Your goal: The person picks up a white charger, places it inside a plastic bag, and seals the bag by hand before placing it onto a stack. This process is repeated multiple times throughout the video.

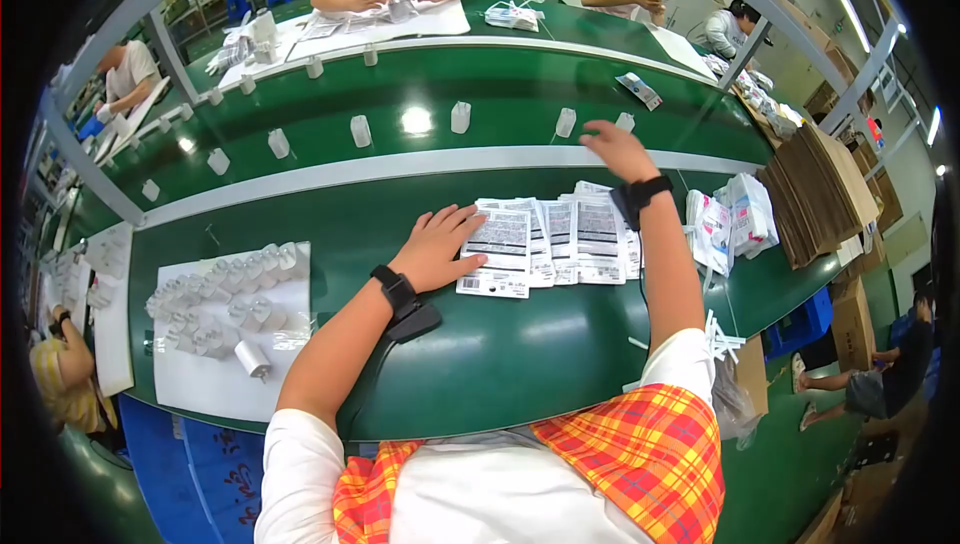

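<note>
— Left hand (440, 244) lies flat, fingers spread, pinning the printed packets (545, 244) on the green desk (500, 344).
— And the right hand (618, 149)?
— Open, empty, reaching over the belt toward a white plug (625, 122). It needs a clean pinch, I'd say.

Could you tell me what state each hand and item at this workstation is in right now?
Left hand: open, flat on the printed packets.
Right hand: open, reaching toward the conveyor belt, empty.
Printed packets: overlapping row, lying flat.
White adapters: clustered on a white sheet.
Cardboard sheets: stacked, unfolded.
</note>
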Tool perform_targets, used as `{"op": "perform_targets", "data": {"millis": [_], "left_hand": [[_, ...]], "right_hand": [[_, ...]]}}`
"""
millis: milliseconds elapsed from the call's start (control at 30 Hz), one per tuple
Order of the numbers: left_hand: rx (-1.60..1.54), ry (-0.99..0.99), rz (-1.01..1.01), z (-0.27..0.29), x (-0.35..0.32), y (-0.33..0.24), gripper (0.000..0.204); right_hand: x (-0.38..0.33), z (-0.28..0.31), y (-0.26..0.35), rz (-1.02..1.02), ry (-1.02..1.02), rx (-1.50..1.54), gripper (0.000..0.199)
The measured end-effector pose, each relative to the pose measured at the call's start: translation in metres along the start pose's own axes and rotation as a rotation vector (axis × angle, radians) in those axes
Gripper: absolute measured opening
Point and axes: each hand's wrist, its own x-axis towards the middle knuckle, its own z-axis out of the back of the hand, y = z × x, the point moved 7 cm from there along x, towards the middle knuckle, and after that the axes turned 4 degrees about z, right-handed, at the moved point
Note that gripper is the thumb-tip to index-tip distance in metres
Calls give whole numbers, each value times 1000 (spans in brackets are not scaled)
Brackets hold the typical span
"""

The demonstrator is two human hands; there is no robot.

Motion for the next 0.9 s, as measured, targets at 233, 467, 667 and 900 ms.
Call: {"op": "perform_targets", "data": {"millis": [233, 467, 667, 900], "left_hand": [[-8, -69, -5, 14, 11, -8, 55], [-11, -19, 23, 14, 13, -15, 56], [-29, -27, 63, 17, 9, -11, 56], [-61, -57, 24, 14, 9, -8, 55]], "right_hand": [[49, 22, -167, -148, -477, -326, 61], [83, 20, -206, -173, -169, -384, 64], [94, -6, -101, -6, 177, -243, 58], [97, -19, -73, 17, 212, -254, 54]]}}
